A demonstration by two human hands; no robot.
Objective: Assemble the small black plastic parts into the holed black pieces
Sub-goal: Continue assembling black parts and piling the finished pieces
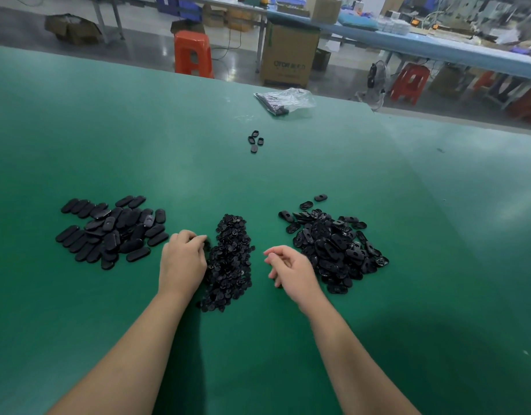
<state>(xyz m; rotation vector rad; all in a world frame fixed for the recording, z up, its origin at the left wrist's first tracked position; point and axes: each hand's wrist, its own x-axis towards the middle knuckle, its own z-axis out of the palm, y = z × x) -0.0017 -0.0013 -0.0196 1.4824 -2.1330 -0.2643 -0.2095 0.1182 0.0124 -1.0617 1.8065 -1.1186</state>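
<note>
Three heaps of black plastic lie on the green table (258, 181). A long heap of small black parts (231, 259) runs down the middle. To its right is a heap of holed oval pieces (333, 244). On the left lies a pile of smooth oval pieces (111, 232). My left hand (183, 259) rests at the left edge of the small-parts heap, fingers curled, fingertips at the parts; what they pinch is hidden. My right hand (291, 271) hovers between the middle and right heaps, fingers loosely curled, nothing visible in it.
Several loose oval pieces (255, 141) lie farther back on the table, and beyond them a clear plastic bag (285, 100) with black parts. Past the table's far edge stand orange stools (193, 53), a cardboard box (288, 55) and a fan (376, 79).
</note>
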